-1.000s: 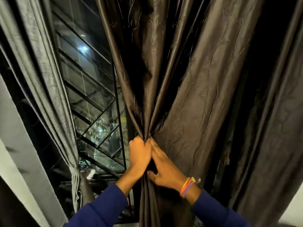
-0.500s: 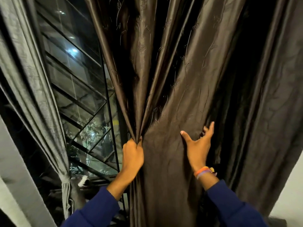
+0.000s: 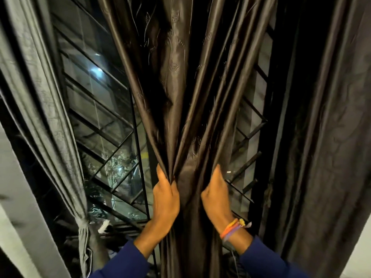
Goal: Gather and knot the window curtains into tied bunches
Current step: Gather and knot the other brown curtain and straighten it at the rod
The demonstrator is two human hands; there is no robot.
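Both hands bunching the dark brown curtain point(image 3: 180, 101) — left hand point(image 3: 165, 199) clenched on folds, right hand point(image 3: 215, 199) wrapped round its edge, grey curtain point(image 3: 50, 125) already knotted.

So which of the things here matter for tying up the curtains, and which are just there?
Part of the job:
brown curtain
left hand
right hand
grey curtain, already tied
dark curtain

Just there:
window grille
wristbands
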